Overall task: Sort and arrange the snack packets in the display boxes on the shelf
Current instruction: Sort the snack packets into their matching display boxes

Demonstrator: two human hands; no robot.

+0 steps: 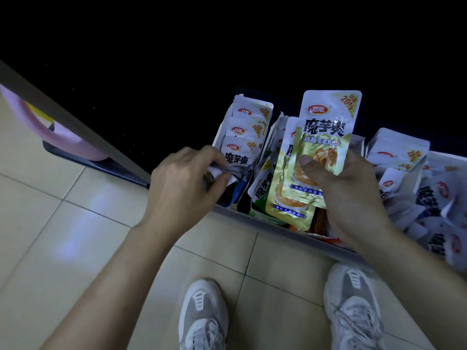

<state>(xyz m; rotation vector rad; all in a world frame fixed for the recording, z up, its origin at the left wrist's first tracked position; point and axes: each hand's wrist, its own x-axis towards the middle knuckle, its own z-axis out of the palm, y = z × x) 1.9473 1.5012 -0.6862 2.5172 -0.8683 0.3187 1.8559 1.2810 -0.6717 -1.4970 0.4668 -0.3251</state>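
Green snack packets [313, 162] were pinched tight in the right hand [351, 195] above the display box [252, 218], ready for sorting; the left hand [184, 183] gripped a white packet [222, 173] inside it

Both forearms bare to frame edge, no sleeves, no watch, rings or bands visible on left hand [184, 188] or right hand [353, 198]; nails short, unpainted where seen, e.g. right thumb. Footwear: pair of low chunky trainers, left shoe [202, 317] and right shoe [353, 306], uppers white/pale grey w/ darker grey mesh panel over toe box, a white tab w/ dark slots at the front end of the lacing, white laces, thick pale soles. Legs and trousers not in view; lighting dim, so exact shades approx.
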